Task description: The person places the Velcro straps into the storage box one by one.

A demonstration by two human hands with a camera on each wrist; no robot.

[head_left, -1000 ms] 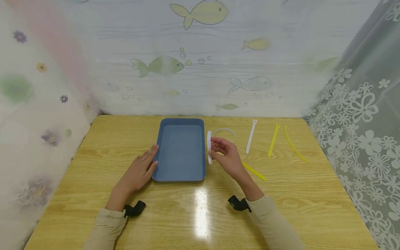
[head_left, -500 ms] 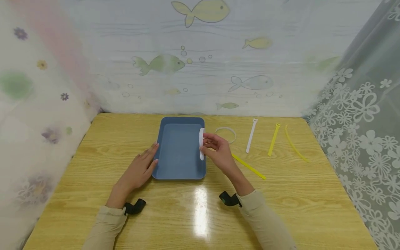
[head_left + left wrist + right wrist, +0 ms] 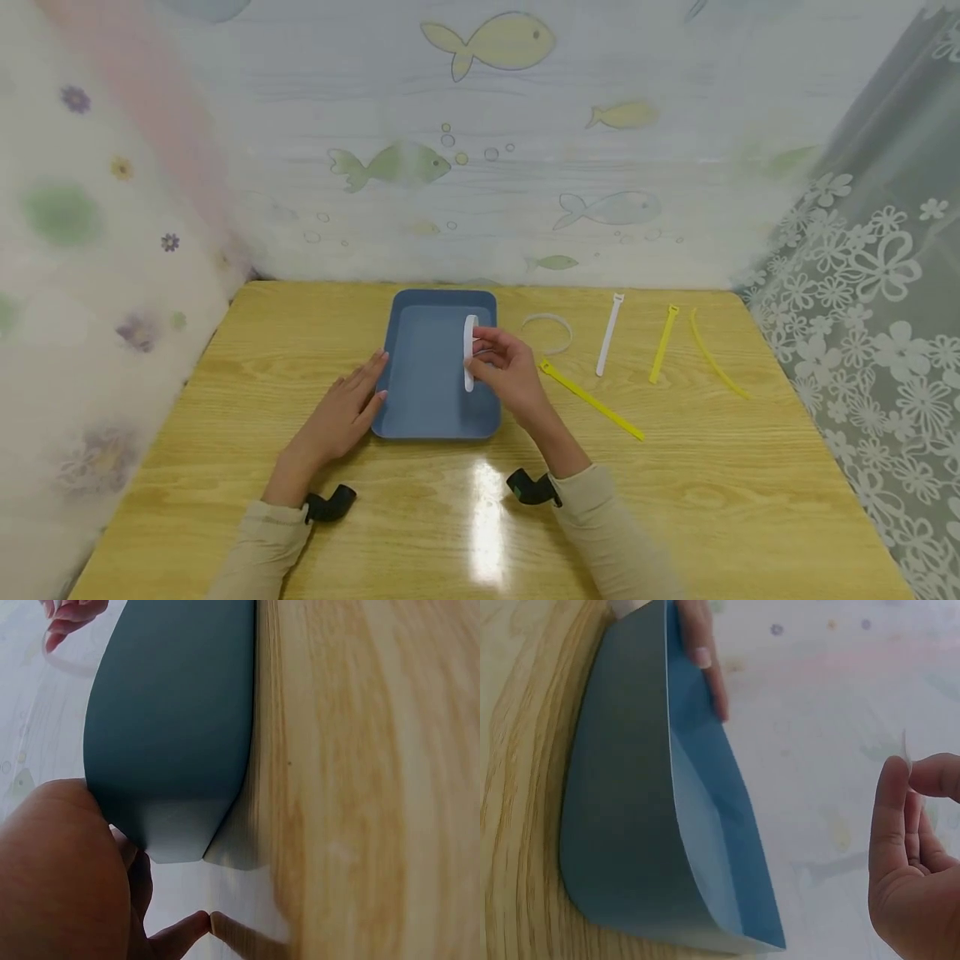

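Note:
A blue rectangular tray [image 3: 420, 421] lies on the wooden table [image 3: 712, 483]. My left hand [image 3: 352, 400] rests with straight fingers against the tray's left rim; the left wrist view shows the tray wall [image 3: 180, 712] beside my palm. My right hand [image 3: 501, 367] pinches a white strap [image 3: 469, 352] and holds it upright over the right part of the tray. In the right wrist view the tray [image 3: 630, 825] fills the left side, and my thumb and fingers [image 3: 889, 825] meet around a thin sliver of the strap [image 3: 906, 754].
To the right of the tray lie a curled white strap [image 3: 550, 327], a straight white tie [image 3: 608, 334], two yellow ties [image 3: 663, 342] [image 3: 716, 365] and a longer yellow tie [image 3: 591, 400] set diagonally. Patterned curtains enclose the table on three sides.
My right hand has carried the white strap leftward, from beside the tray's right rim to above its inside. The left hand stays on the left rim.

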